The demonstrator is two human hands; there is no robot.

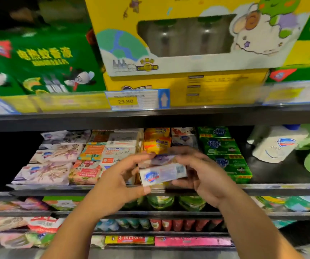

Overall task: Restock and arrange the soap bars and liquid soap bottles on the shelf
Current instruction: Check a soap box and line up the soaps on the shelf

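Soap box (162, 175): held at the centre of the frame, just above the front lip of the middle shelf (281, 190).
Long axis: laid across the frame, right end slightly raised; logo face turned towards the camera.
Left hand (118, 186): clamped on the box's left end, thumb beneath.
Right hand (204, 176): curled round the right end.
Edges: green soap packs (225, 156) are stacked just right of the hands, flowered soap packs (47, 165) at left.
Open room: dark shelf floor is seen between the green packs and a white pouch (273, 144).
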